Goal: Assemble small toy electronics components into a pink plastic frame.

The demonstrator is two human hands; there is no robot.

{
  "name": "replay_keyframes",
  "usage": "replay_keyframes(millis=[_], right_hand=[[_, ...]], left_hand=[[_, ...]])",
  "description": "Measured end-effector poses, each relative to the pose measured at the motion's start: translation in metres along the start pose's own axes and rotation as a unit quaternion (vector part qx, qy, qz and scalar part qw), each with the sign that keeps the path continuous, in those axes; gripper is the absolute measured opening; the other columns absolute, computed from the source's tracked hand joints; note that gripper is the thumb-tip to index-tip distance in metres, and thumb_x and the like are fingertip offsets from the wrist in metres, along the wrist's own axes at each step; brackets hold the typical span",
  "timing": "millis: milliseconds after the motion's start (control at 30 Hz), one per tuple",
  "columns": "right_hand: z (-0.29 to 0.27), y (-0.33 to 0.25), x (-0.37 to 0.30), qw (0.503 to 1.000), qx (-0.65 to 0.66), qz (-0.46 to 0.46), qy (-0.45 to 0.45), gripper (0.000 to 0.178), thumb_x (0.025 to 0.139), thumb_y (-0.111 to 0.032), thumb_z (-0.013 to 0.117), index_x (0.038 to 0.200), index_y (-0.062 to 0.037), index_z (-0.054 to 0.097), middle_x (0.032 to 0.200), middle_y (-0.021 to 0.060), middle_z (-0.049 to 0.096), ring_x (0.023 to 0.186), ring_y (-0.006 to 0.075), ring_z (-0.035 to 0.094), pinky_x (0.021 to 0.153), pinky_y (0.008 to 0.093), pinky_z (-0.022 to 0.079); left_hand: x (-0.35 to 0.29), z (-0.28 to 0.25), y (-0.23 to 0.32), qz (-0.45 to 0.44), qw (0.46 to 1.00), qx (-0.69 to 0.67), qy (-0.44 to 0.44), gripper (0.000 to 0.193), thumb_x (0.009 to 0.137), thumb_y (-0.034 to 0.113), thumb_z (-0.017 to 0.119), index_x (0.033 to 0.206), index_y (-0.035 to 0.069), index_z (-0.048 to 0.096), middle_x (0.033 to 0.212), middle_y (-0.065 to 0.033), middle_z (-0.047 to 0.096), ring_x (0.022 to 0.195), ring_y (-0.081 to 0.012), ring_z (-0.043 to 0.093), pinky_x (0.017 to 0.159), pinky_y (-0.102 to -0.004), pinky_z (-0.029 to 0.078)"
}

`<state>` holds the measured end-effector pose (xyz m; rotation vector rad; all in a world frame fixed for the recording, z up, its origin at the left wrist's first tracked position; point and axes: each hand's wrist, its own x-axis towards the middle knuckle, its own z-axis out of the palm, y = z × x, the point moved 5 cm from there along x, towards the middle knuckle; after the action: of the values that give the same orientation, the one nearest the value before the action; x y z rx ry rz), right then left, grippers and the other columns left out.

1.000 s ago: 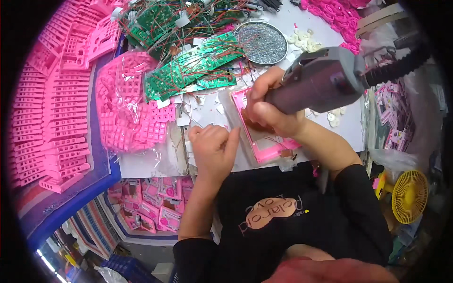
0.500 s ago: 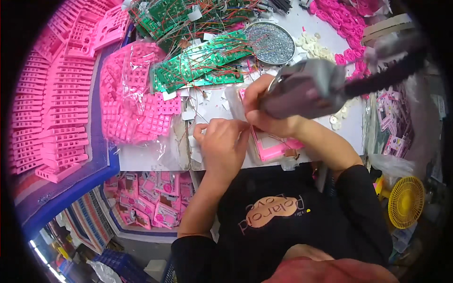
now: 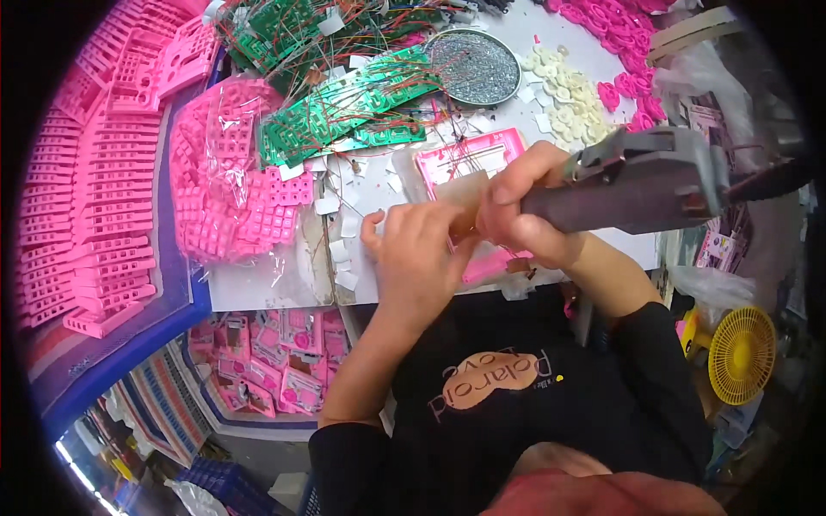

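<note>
My right hand [image 3: 538, 206] is wrapped round a dark grey electric screwdriver [image 3: 628, 193], held nearly level with its cable running off to the right. The front end points left, toward my left hand [image 3: 417, 254]. The left thumb and fingers are pinched together beside that front end; whatever lies between them is too small or hidden to make out. Beneath both hands lies a pink plastic casing [image 3: 484, 265] with thin wires and pale parts inside, partly covered by my hands. It rests on a clear plastic sheet at the table's near edge.
A round tray [image 3: 518, 79] of small screws stands beyond the casing. Wired green circuit boards [image 3: 344, 107] pile up at the far left, near a bag of pink buttons [image 3: 237, 172]. Stacked pink casings [image 3: 112, 198] fill the left side. Cream discs [image 3: 576, 107] lie far right; a yellow fan [image 3: 742, 355] stands right.
The screwdriver has swung down and right from above the casing to nearly level, its front end now by my left fingers. More of the casing shows. The whole view has shifted slightly.
</note>
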<state>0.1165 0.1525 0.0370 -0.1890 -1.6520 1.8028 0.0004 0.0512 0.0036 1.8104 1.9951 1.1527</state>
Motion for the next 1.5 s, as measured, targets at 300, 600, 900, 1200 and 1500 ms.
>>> replay_keyframes(millis=[300, 600, 900, 1200, 1500], right_hand=[[-0.016, -0.006, -0.006, 0.999, 0.005, -0.025, 0.045, 0.031, 0.091, -0.015, 0.067, 0.112, -0.0035, 0.048, 0.077, 0.0038, 0.056, 0.066, 0.0103, 0.054, 0.061, 0.0287, 0.047], [-0.023, -0.006, -0.007, 0.997, 0.017, -0.021, 0.067, 0.033, 0.093, -0.021, 0.069, 0.111, -0.0060, 0.045, 0.067, 0.0029, 0.052, 0.057, 0.0118, 0.050, 0.055, 0.0302, 0.045], [-0.002, 0.005, -0.011, 0.999, -0.012, 0.025, -0.023, 0.029, 0.094, -0.015, 0.069, 0.110, -0.0067, 0.046, 0.077, 0.0069, 0.060, 0.067, 0.0158, 0.058, 0.064, 0.0333, 0.050], [-0.003, 0.029, -0.027, 0.993, -0.088, 0.042, -0.066, 0.022, 0.092, -0.013, 0.071, 0.096, -0.0068, 0.050, 0.070, 0.0069, 0.058, 0.066, 0.0170, 0.058, 0.060, 0.0338, 0.047], [-0.020, 0.005, 0.003, 0.988, 0.079, 0.130, -0.004, 0.054, 0.086, -0.010, 0.074, 0.134, -0.0034, 0.050, 0.093, 0.0060, 0.063, 0.087, 0.0149, 0.059, 0.076, 0.0330, 0.050]], left_hand=[[0.001, 0.021, 0.016, 0.093, 0.991, 0.028, -0.089, 0.024, 0.076, 0.021, 0.079, 0.097, 0.015, 0.071, 0.099, 0.0007, 0.062, 0.098, -0.0218, 0.056, 0.091, -0.0476, 0.030], [-0.015, 0.022, 0.006, 0.196, 0.973, -0.019, -0.118, 0.011, 0.077, 0.012, 0.076, 0.085, 0.010, 0.069, 0.107, -0.0043, 0.066, 0.102, -0.0224, 0.062, 0.092, -0.0449, 0.043], [-0.024, 0.010, -0.009, 0.175, 0.976, -0.104, -0.084, 0.020, 0.070, 0.004, 0.077, 0.086, 0.003, 0.065, 0.105, -0.0127, 0.063, 0.099, -0.0345, 0.063, 0.081, -0.0424, 0.053], [-0.034, 0.020, 0.011, 0.198, 0.971, -0.047, -0.126, 0.019, 0.071, 0.011, 0.074, 0.089, 0.010, 0.067, 0.103, -0.0058, 0.064, 0.102, -0.0267, 0.060, 0.091, -0.0474, 0.042], [-0.043, 0.000, 0.005, 0.201, 0.945, -0.177, -0.188, 0.024, 0.075, 0.002, 0.073, 0.096, 0.009, 0.067, 0.098, -0.0052, 0.064, 0.091, -0.0239, 0.062, 0.085, -0.0352, 0.044]])
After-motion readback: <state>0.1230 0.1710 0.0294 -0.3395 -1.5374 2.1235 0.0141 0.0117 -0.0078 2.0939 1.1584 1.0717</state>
